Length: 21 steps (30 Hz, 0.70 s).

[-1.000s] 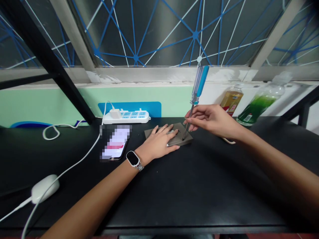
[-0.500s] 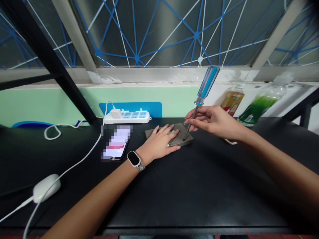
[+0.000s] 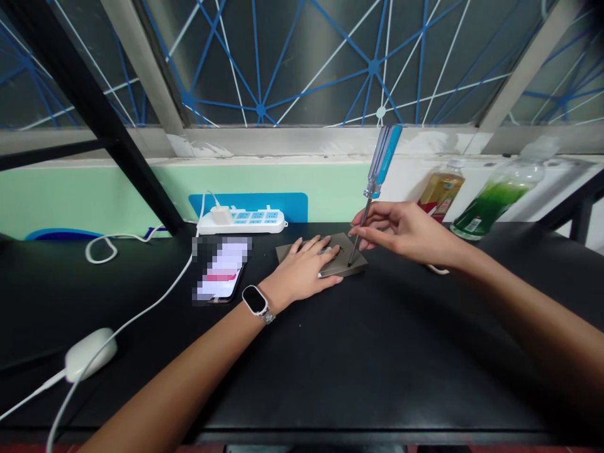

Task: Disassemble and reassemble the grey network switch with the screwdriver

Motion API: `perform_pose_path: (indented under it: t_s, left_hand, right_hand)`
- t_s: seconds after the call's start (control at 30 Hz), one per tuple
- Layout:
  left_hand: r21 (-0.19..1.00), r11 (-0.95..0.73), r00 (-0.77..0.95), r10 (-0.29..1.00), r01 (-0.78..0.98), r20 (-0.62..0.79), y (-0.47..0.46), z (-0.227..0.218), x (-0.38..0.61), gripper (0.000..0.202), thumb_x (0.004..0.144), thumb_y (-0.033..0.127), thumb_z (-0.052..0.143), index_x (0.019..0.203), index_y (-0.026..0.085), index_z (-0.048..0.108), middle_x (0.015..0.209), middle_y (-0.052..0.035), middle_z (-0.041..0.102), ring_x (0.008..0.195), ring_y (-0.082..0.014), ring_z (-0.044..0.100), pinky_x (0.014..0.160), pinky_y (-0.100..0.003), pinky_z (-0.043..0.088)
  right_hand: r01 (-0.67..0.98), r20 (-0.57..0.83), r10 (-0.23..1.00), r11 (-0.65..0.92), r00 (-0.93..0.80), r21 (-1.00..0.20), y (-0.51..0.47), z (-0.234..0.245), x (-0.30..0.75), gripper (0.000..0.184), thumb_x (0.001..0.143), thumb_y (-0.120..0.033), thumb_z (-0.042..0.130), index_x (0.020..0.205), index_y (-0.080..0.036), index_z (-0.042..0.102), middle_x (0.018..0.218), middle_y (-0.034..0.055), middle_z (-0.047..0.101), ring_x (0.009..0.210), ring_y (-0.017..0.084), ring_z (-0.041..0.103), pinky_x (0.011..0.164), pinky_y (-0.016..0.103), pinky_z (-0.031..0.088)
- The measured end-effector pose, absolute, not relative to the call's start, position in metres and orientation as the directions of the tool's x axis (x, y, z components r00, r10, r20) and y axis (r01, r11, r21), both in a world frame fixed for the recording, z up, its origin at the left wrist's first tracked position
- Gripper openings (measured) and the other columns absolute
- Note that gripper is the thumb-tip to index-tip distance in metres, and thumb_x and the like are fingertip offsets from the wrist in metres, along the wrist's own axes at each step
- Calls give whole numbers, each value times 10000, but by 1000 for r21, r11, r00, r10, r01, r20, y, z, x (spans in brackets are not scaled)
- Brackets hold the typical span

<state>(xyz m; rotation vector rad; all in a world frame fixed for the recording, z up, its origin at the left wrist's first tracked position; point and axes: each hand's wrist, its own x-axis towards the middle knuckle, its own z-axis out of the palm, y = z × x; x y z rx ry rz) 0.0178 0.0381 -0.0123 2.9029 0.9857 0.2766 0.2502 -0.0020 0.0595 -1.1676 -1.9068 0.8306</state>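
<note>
Between the thumb and fingers of my right hand (image 3: pixel 394 231) is the shaft of a screwdriver (image 3: pixel 383 160) with a blue and clear handle. It stands tilted, handle up, its tip down at the right part of a flat grey-brown box-like block (image 3: pixel 346 259). My left hand (image 3: pixel 304 269) lies flat on that block with the fingers spread, covering much of its top. Some small light thing shows under the left fingers, too hidden to name. A watch (image 3: pixel 255 301) is on my left wrist.
A lit phone (image 3: pixel 221 270) lies left of the block. Behind it is a white power strip (image 3: pixel 243 221) with a plugged-in charger. A white cable and adapter (image 3: pixel 90 354) cross the black desk (image 3: pixel 377 371) at left. Two bottles, one amber (image 3: pixel 441 192), one green (image 3: pixel 493 201), stand back right.
The screwdriver's handle has turned and leans a little more upright, its top shifted left. My left hand stays flat on the block. The whole view has shifted very slightly.
</note>
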Motion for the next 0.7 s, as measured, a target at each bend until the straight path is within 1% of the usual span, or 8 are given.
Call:
perform_pose_path:
  t_s: [0.1,0.17,0.23,0.3,0.43,0.57,0.7]
  left_hand:
    - [116,-795,781,607,596,149,38,-13,18,668,966,612,394,1526,255,321,1612,-118,289,1503,-297,204,1195,-541,138]
    - [113,-795,781,607,596,149,38,-12,18,670,967,611,394,1527,251,320,1611,-120,289,1505,-291,201,1196,-543,134]
    - [110,-794,780,607,597,149,38,-12,18,675,968,609,394,1529,241,319,1612,-124,285,1505,-290,201,1197,-546,133]
    - [112,-794,781,607,597,144,37,-11,18,675,970,605,394,1532,239,313,1613,-122,284,1505,-290,199,1195,-553,136]
    - [112,-794,782,609,598,134,36,-10,18,674,972,605,390,1529,232,322,1610,-123,291,1507,-291,194,1199,-551,130]
    - [113,-791,778,612,601,141,37,-10,18,670,970,613,385,1522,237,336,1617,-115,277,1505,-301,194,1197,-550,136]
    - [115,-794,780,609,598,143,37,-11,17,667,970,610,391,1517,231,344,1611,-120,292,1505,-294,198,1199,-545,137]
  right_hand:
    - [447,248,914,377,-321,-811,-3,60,250,274,843,-422,718,948,-177,656,801,70,728,795,236,733,700,341,598]
    - [440,257,915,379,-312,-815,-3,61,250,280,827,-427,734,929,-179,653,798,68,728,780,237,734,692,341,598]
    - [438,258,914,380,-314,-815,-3,61,250,294,808,-422,754,947,-184,651,792,57,725,772,238,735,694,344,598]
    - [441,242,913,376,-329,-815,-3,62,250,288,822,-418,740,965,-185,650,781,54,723,776,237,734,700,345,595]
    - [432,236,914,368,-329,-824,-4,62,250,269,848,-412,713,948,-171,645,791,73,725,790,240,731,701,347,593]
    - [444,244,915,373,-321,-815,-3,61,250,290,849,-406,716,1007,-176,637,796,66,725,794,240,733,705,348,593]
    - [453,260,911,387,-319,-803,-2,59,251,290,849,-422,712,963,-164,648,791,75,723,786,242,730,707,350,594]
